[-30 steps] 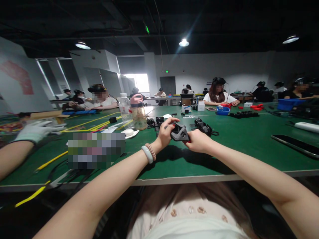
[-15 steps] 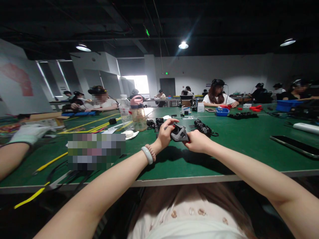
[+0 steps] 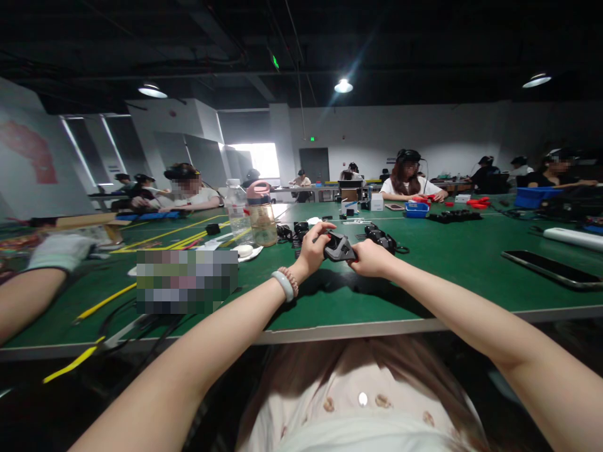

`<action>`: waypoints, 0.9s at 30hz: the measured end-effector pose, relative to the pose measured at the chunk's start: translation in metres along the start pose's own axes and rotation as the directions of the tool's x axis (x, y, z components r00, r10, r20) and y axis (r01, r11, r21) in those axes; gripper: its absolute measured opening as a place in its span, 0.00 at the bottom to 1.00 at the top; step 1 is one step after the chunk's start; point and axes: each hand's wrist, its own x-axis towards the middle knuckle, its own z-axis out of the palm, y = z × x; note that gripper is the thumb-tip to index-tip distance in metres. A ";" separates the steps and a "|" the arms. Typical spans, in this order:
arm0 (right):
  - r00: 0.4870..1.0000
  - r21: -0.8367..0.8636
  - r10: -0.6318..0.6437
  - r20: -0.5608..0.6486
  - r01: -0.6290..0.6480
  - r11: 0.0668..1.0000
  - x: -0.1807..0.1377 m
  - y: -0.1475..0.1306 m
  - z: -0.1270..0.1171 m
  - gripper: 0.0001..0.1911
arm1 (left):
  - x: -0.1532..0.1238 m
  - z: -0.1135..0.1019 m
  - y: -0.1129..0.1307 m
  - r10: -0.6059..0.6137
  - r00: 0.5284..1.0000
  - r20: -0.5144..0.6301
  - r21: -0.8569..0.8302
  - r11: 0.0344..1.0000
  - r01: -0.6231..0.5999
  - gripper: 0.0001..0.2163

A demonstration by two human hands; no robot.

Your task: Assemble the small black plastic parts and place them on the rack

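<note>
Between my hands, above the green table (image 3: 452,276), is a dark grey and black angular plastic part (image 3: 340,248) with an open frame shape; its exact kind does not show. My left hand (image 3: 313,250) grips its left side, thumb on top and the index finger stretched over it. The fingers of my right hand (image 3: 372,257) are closed on its right corner. Just behind my left hand lie small black parts (image 3: 300,231). Beyond my right hand sits a black device (image 3: 379,237) with a cable loop.
A water bottle (image 3: 237,210) and a pink-lidded bottle (image 3: 262,220) stand left of centre. At the left is a co-worker's gloved hand (image 3: 61,252). A phone (image 3: 551,267) lies at the right. Farther back are a blue bin (image 3: 416,209) and a seated person (image 3: 409,179).
The grey part has turned slightly in my hands, which keep hold of it. My view has shifted a little, and the gloved hand at the left has moved slightly.
</note>
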 end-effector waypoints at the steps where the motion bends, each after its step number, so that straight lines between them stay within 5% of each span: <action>1: 1.000 -0.003 0.004 0.003 -0.004 1.000 0.001 0.001 0.001 0.12 | 0.000 0.000 -0.001 -0.002 1.000 0.000 0.009 1.000 0.002 0.13; 27: 0.999 -0.030 -0.054 0.004 0.054 0.998 -0.003 0.015 0.000 0.12 | 0.002 0.005 -0.006 0.000 1.000 0.026 0.015 1.000 -0.001 0.14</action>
